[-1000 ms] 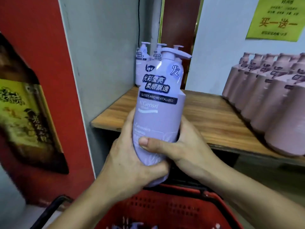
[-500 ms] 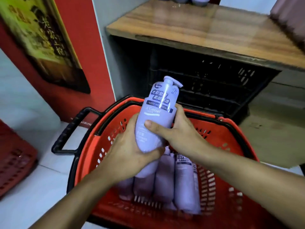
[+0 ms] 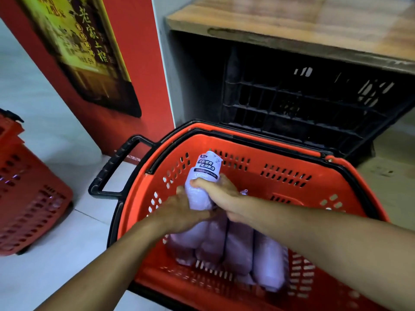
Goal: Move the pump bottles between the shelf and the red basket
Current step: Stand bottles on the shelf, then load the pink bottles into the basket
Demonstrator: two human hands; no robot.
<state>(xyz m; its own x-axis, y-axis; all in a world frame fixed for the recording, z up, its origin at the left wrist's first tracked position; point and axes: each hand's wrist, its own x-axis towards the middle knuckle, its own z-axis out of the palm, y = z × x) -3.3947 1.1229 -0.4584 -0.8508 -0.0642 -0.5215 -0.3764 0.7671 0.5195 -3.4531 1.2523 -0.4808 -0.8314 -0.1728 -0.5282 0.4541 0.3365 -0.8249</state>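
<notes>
Since the earlier frame the held bottle (image 3: 203,185) has gone from above the basket rim down into the red basket (image 3: 292,167), and the view has tipped further toward the floor. Both forearms enter from 6 o'clock and converge on the bottle near the centre of the view. The left hand (image 3: 182,212) cups the lower body of the bottle from 8 o'clock, palm against it and fingers wrapped under. The right hand (image 3: 221,196) clasps the bottle from 3 o'clock, its thumb laid across the front just below the label. The bottle is tilted, its top toward 12 o'clock; the pump head is not clearly visible. Its base meets a row of lilac bottles (image 3: 238,245) lying side by side on the basket floor, toward 6 o'clock of the held one. The basket sits on a pale tiled floor (image 3: 56,261), its black handle (image 3: 112,167) folded out at 9 o'clock. At 12 o'clock stands the wooden shelf (image 3: 292,23), with a black crate (image 3: 303,102) beneath it. A red panel with a poster (image 3: 85,55) fills 11 o'clock. A second red basket (image 3: 27,198) lies at 9 o'clock, well apart.
</notes>
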